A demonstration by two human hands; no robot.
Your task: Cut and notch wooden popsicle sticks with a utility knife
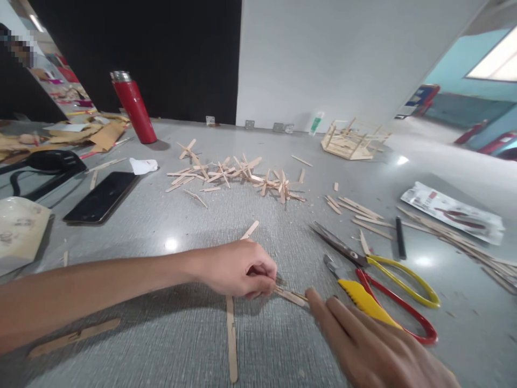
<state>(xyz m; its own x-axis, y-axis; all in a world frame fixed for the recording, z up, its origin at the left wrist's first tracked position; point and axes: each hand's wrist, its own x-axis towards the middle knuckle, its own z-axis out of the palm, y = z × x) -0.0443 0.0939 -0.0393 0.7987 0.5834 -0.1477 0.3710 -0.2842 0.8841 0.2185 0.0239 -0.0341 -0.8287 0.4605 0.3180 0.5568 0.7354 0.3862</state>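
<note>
My left hand (246,269) is closed in a pinch over a wooden stick (293,297) that points out to its right. Beneath that hand, another flat stick (231,345) sticks out toward me, and a rounded stick end (251,229) shows beyond the knuckles. My right hand (371,345) lies low at the right, fingers extended, its fingertips touching or very near the right end of the pinched stick. Whether it grips anything there cannot be made out. Just beyond it are a yellow cutter (363,302) and scissors (367,261) with red and yellow handles.
Farther back lies a pile of sticks (242,172). A red bottle (135,110) and a black phone (103,198) are at the left. A stick frame (349,143) stands at the back right, a white packet (452,213) at the right. One loose stick (75,338) lies near my left forearm.
</note>
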